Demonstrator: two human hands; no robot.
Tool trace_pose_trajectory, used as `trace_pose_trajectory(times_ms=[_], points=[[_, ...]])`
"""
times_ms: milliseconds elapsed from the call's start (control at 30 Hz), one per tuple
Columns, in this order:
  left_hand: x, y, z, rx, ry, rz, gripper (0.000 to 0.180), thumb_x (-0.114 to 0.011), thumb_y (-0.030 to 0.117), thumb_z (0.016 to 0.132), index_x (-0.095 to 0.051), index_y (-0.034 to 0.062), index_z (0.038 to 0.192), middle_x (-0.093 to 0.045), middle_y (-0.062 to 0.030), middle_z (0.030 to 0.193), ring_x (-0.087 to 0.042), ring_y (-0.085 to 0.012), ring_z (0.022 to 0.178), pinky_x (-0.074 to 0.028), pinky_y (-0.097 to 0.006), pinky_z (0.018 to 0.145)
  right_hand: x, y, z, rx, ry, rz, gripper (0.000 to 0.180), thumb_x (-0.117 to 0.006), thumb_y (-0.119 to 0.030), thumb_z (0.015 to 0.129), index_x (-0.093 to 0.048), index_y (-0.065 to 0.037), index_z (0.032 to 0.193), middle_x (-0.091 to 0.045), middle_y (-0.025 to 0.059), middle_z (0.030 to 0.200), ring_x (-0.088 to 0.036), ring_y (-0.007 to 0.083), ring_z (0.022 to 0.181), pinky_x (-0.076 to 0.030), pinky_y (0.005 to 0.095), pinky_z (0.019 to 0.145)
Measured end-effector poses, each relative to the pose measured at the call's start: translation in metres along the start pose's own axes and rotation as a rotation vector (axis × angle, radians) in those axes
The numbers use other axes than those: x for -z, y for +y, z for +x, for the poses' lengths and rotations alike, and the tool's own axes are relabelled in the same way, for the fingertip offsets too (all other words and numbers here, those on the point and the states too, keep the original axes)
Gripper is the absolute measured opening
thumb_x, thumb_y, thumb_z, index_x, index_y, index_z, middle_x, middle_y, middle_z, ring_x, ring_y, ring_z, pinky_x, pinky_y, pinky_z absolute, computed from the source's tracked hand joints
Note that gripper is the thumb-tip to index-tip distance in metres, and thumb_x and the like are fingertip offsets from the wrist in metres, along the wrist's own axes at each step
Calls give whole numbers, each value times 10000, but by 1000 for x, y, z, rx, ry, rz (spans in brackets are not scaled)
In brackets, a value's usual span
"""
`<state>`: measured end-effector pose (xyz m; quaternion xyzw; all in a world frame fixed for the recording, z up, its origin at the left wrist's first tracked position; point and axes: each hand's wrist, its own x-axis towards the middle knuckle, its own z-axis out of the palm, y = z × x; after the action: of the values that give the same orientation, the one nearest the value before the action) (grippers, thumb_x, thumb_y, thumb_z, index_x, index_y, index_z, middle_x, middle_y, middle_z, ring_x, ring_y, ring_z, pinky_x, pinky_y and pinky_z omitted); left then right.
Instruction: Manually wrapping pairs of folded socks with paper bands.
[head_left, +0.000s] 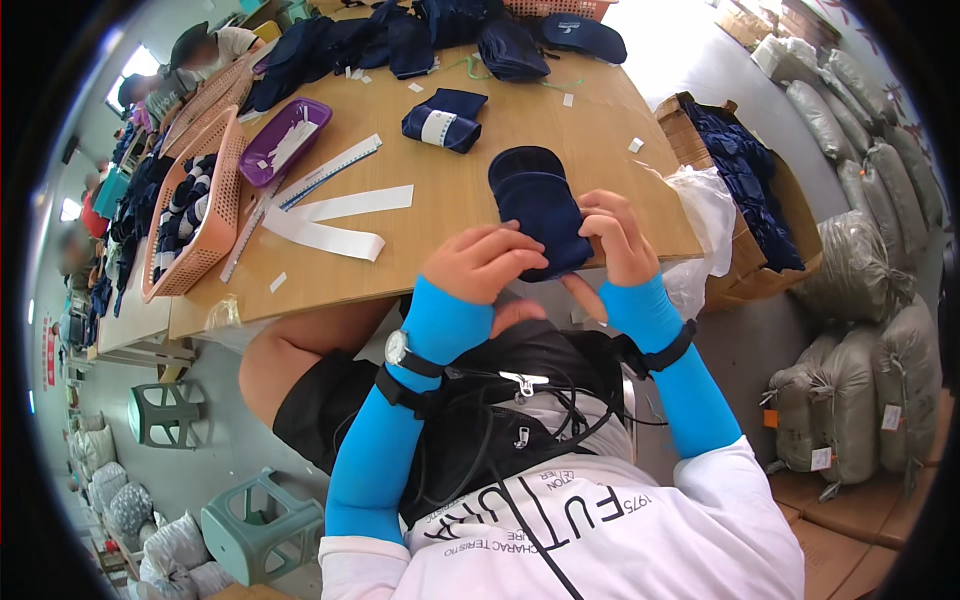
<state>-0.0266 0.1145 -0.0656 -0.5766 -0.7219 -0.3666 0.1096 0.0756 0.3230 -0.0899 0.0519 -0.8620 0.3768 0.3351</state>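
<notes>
Over the near edge of the table, I hold a folded navy cap (538, 195) with its rounded brim pointing away from me. My left hand (482, 264) grips the cap's lower left side, fingers lying over the cloth. On the opposite side, my right hand (618, 242) has bent fingers at the right edge and its thumb low by the bottom end. Farther off lies a folded navy cap bundle (442, 121) wrapped in a white printed band. White paper strips (335, 222) rest left of my hands, beside a clear ruler (335, 170).
A purple tray (322, 112) holds white slips. Next to it stands a pink basket (222, 190) of banded navy bundles. Navy caps (410, 45) pile along the far side. At right are a carton (735, 275) of navy goods and wrapped sacks (850, 400); green stools (262, 525) stand lower left.
</notes>
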Motion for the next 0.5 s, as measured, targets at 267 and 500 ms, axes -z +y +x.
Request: trace_pose_trajectory(times_ms=[267,500], points=[[-30,-7,-9,-49,194,208,313,-855,137,726,-715,141,1006,-709,-52,935,-659,-302,850,-523,-397,726,-2,18,-3,392,49,-340,293,-854,-172,675,-705,-105,918,-714,35,949,-691,268,974,-519,401,892],[-40,-2,4,116,387,146,132,-735,44,863,-681,111,964,-615,-54,835,-634,-290,762,-511,-386,654,-18,8,11,227,37,-329,170,-789,-219,803,-696,-86,751,-624,58,826,-601,293,848,-453,414,855]])
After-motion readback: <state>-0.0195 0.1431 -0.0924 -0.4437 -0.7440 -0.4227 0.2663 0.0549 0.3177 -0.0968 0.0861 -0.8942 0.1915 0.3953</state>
